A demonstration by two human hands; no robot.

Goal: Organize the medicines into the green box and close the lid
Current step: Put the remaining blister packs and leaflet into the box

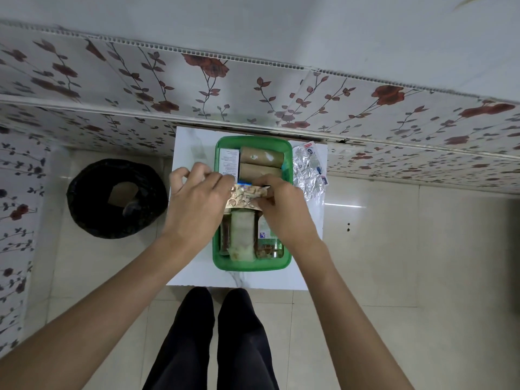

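green box (pixel 222 263) filling, mostly packed | left hand (pixel 194 198), right hand (pixel 281 209) both pinching gold blister strip (pixel 244 197) | silver strips (pixel 308 170) remaining outside | lid unseen

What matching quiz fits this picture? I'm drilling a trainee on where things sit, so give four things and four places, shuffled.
Things:
1. brown rolls
2. gold blister strip
3. silver strips
4. black bin

Places:
A. on the floor, left of the table
B. held by both hands over the green box
C. on the table, right of the box
D. far end of the box

Pairs: 1-D, 2-B, 3-C, 4-A
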